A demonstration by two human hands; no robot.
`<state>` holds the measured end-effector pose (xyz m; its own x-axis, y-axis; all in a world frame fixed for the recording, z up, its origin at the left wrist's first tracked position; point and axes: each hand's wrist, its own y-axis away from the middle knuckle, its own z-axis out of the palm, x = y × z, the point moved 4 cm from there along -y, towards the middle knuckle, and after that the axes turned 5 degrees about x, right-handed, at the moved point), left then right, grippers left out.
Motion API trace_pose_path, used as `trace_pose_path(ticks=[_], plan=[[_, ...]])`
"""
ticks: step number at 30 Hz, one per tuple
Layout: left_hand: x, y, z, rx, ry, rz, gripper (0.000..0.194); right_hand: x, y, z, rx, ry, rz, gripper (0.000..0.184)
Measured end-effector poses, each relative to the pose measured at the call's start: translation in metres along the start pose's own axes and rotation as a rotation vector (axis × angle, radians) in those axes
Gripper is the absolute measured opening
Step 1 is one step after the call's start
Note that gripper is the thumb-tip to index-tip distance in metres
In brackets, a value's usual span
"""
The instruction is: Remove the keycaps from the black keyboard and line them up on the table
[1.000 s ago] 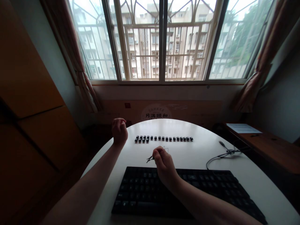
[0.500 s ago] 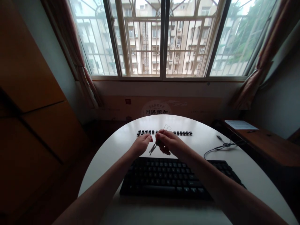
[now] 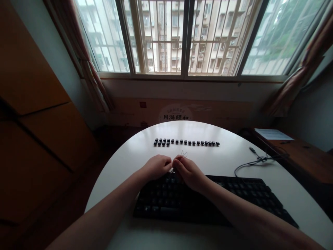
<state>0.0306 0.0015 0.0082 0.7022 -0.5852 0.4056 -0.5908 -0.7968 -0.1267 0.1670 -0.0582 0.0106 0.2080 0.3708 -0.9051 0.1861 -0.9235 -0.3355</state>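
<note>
Hands (image 3: 159, 165) (image 3: 191, 173) close together at keyboard (image 3: 156, 198).

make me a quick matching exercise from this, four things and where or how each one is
1. flat black keyboard
2. small black blocky pieces
3. long dark cable
4. thin bent-wire tool

A. tangled in loops
B. gripped by the right hand
C. partly hidden by the right forearm
D. lined up in rows

Pairs: 1-C, 2-D, 3-A, 4-B
</note>
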Motion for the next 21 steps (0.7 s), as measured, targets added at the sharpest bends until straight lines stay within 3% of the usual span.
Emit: trace_pose_path(ticks=[8, 15, 21], plan=[[0.002, -0.001, -0.002, -0.014, -0.012, -0.003, 0.025, -0.001, 0.005, 0.002, -0.032, 0.075, -0.028, 0.032], [0.002, 0.0, 0.0, 0.022, -0.04, -0.002, 0.041, -0.013, 0.01, 0.004, -0.129, 0.254, -0.147, 0.027], [0.002, 0.001, -0.001, 0.022, -0.057, -0.006, 0.034, -0.016, 0.011, 0.007, -0.154, 0.302, -0.202, 0.019]])
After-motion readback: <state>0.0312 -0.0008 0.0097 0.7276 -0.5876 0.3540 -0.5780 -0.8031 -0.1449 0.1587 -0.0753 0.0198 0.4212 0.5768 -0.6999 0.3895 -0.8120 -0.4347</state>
